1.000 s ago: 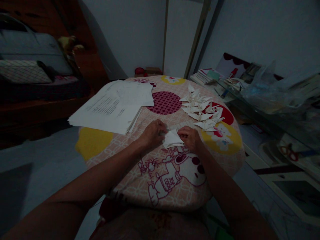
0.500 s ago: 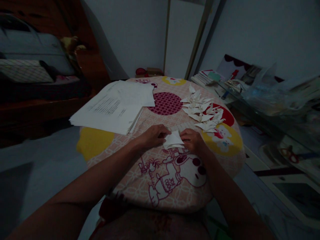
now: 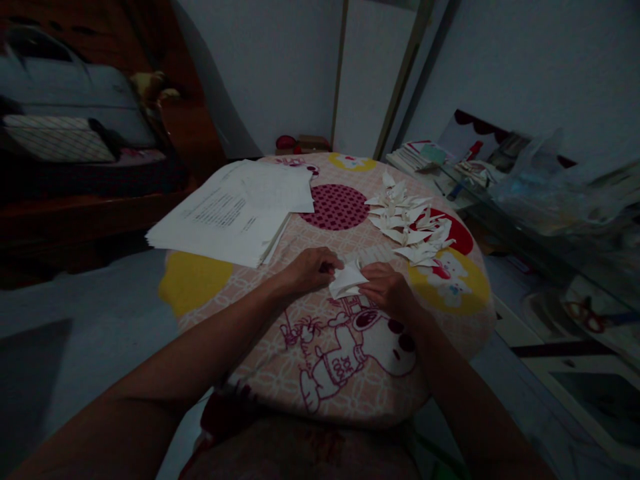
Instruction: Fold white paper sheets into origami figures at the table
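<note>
A small piece of folded white paper (image 3: 349,280) is held between my two hands, low over the patterned tablecloth (image 3: 280,393). My left hand (image 3: 316,268) pinches its left corner, fingers curled. From the right, my right hand (image 3: 384,285) grips the opposite edge, with the thumb and fingers closed on it. Just beyond my right hand lies a cluster of several folded white paper cranes (image 3: 407,220). The exact folds under my fingers are partly hidden.
A thick stack of printed sheets (image 3: 225,213) covers the table's left side. To the right, a glass-topped stand holds a plastic bag (image 3: 540,193), papers (image 3: 413,157) and scissors (image 3: 585,313). Bags (image 3: 75,93) rest on a wooden seat at left.
My right hand has shifted slightly on the paper, its fingers now lower over the right edge. The paper's lower layers look drawn together. The whole view has moved a little.
</note>
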### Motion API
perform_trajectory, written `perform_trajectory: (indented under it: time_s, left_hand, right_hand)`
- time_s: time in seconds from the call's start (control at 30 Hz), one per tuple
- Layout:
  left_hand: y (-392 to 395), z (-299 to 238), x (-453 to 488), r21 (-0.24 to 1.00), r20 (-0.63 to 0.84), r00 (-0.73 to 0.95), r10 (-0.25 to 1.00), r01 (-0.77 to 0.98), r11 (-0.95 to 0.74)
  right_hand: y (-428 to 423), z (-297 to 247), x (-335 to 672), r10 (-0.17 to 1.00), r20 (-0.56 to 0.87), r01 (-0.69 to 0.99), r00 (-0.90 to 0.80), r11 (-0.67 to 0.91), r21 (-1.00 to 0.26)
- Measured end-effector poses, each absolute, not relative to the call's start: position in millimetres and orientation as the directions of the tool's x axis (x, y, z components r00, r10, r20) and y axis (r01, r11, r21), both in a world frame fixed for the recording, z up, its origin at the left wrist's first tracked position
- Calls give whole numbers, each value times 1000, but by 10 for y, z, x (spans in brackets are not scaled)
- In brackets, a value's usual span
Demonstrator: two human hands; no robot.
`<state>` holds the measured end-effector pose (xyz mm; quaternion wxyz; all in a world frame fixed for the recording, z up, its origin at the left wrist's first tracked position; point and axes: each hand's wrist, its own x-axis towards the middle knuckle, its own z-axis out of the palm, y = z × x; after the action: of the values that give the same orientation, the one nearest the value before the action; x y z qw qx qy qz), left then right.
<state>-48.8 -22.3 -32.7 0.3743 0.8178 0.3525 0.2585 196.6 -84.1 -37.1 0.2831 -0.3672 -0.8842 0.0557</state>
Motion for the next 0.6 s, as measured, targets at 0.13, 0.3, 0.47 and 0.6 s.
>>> perform_trajectory:
  time_s: [0.13, 0.3, 0.47, 0.6]
  left_hand:
    - [-199, -344, -497, 772, 166, 631, 758, 395, -498]
    - [-166, -374, -522, 752, 199, 653, 730, 376, -541]
    - [-146, -371, -537, 710, 227, 702, 675, 355, -608]
    - [-151, -343, -536, 710, 218, 705, 675, 359, -605]
  right_hand:
    - [-914, -355, 1909, 681, 390, 681, -620, 714, -164]
    - [-1013, -354, 1819, 630, 358, 631, -690, 765, -130]
    - [-1034, -398, 1720, 612, 396, 591, -685, 784, -189]
    - [-1019, -440, 1702, 622, 389, 584, -680, 780, -226]
